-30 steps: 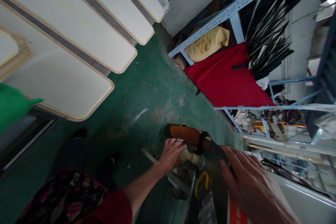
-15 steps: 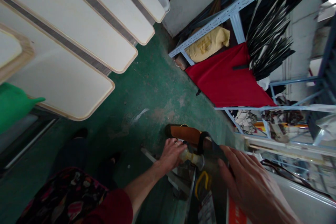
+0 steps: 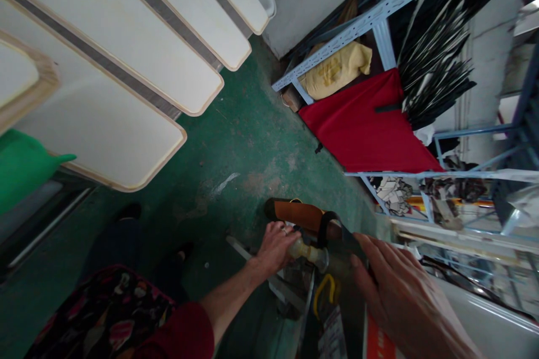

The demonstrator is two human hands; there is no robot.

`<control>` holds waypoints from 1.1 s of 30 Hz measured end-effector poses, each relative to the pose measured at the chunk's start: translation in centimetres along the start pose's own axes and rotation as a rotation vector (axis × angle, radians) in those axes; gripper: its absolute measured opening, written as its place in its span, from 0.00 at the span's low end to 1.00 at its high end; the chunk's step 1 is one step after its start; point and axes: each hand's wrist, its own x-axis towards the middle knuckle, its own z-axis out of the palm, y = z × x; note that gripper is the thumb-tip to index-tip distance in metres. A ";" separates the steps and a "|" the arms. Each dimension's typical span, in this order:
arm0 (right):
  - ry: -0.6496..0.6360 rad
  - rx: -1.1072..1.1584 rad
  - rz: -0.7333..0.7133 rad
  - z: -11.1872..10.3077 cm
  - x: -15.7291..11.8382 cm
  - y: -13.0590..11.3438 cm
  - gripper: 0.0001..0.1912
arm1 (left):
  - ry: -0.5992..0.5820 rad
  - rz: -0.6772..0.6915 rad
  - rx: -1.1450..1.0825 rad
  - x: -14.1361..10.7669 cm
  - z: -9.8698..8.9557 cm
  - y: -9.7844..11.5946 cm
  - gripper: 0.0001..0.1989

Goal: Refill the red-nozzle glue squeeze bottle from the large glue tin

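Observation:
My left hand (image 3: 275, 247), with a ring on one finger, is closed at the near end of a yellowish translucent fitting (image 3: 310, 252); what its curled fingers hold is hidden. An orange-brown cylinder (image 3: 301, 214) lies just beyond it. At the right, my right hand (image 3: 400, 291) grips the edge of a dark machine part (image 3: 347, 275), thumb on one side and fingers along the other. A yellow hook-shaped piece (image 3: 324, 293) and a printed label (image 3: 332, 334) sit on the machine between the hands, beside an orange-red panel (image 3: 379, 339).
White boards with wooden edges (image 3: 138, 151) fill the upper left, beside a green object (image 3: 29, 165). A metal shelf frame (image 3: 379, 11) holds a yellow sack (image 3: 337, 70), red cloth (image 3: 366, 129) and dark strips (image 3: 442, 67). Green floor (image 3: 244, 123) lies between.
The surroundings have shifted very slightly in view. Both hands keep nearly the same places and grips.

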 end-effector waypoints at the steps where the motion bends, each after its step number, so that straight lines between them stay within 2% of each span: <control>1: -0.003 -0.001 0.002 0.0 0.0 0.0 0.16 | 0.003 -0.004 -0.008 0.0 0.0 0.0 0.27; 14: -0.025 0.009 0.015 0.0 0.0 -0.1 0.16 | -0.028 -0.011 -0.042 0.0 -0.2 0.0 0.26; 25: -0.028 0.011 0.004 0.0 0.3 -0.3 0.17 | 0.010 -0.003 -0.042 -0.3 -0.8 0.2 0.25; 33: -0.015 -0.007 -0.012 0.2 0.3 -0.3 0.15 | 0.023 -0.010 -0.053 -0.2 0.0 -0.1 0.25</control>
